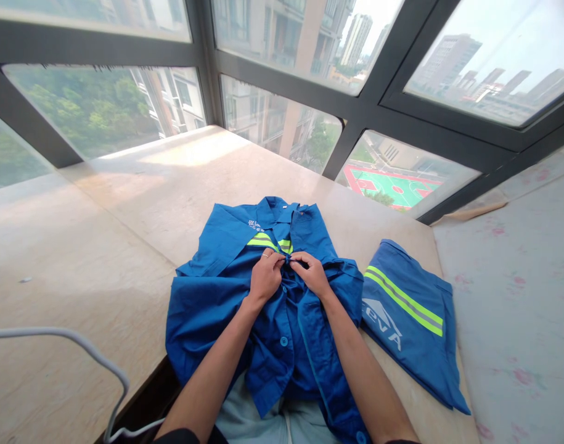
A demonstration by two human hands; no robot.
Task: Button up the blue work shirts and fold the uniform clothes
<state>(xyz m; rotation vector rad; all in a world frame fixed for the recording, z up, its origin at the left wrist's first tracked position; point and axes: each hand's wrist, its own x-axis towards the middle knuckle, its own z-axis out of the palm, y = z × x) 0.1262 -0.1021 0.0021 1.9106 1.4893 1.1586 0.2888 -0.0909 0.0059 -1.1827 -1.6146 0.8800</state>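
Note:
A blue work jacket [226,302] with yellow-green reflective stripes lies spread before me, its collar at the far end and its lower hem hanging over the near edge. My left hand [267,273] pinches the front edge of the jacket just below the stripe; a ring shows on one finger. Close beside it, my right hand [310,274] pinches the opposite front edge. The fingertips of both hands nearly meet over a bunched bit of cloth, and whatever button is there is hidden. Below them, a blue button [284,341] shows on the front strip.
A folded blue garment [408,320] with a reflective stripe and white lettering lies at the right, near the papered wall [517,308]. A white cable [78,339] curves across the lower left of the stone ledge [101,259]. Dark-framed windows [282,71] stand behind.

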